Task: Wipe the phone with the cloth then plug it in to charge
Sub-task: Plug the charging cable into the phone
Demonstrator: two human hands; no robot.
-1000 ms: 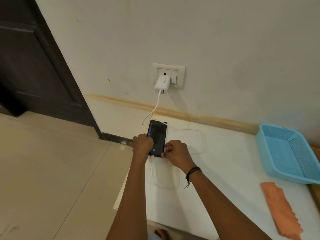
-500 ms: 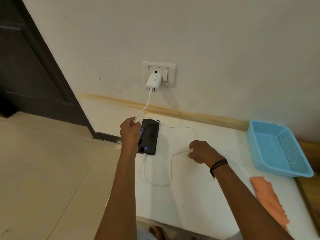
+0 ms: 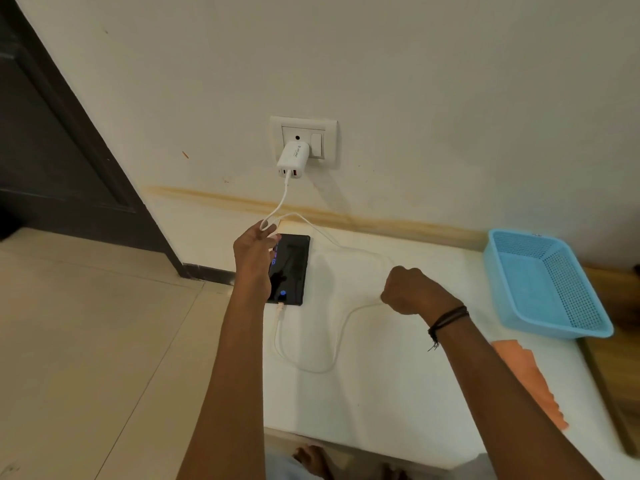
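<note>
A black phone (image 3: 291,271) lies face up on the white surface (image 3: 381,393) near the wall, its screen lit, with a white cable (image 3: 304,365) plugged into its near end. The cable loops over the surface and rises to a white charger (image 3: 292,160) in the wall socket (image 3: 322,133). My left hand (image 3: 254,261) rests along the phone's left edge and pinches the cable near the wall. My right hand (image 3: 410,289) is closed on the cable's loop to the right of the phone. An orange cloth (image 3: 530,379) lies at the right edge.
A light blue plastic basket (image 3: 512,292) stands at the right by the wall. A dark door (image 3: 52,140) is at the left, with beige floor tiles (image 3: 86,341) below. Bare feet (image 3: 311,459) show under the surface's near edge.
Both hands left the phone's near end. My right hand moved right along the cable loop, and my left hand slid up the phone's side to the cable by the wall.
</note>
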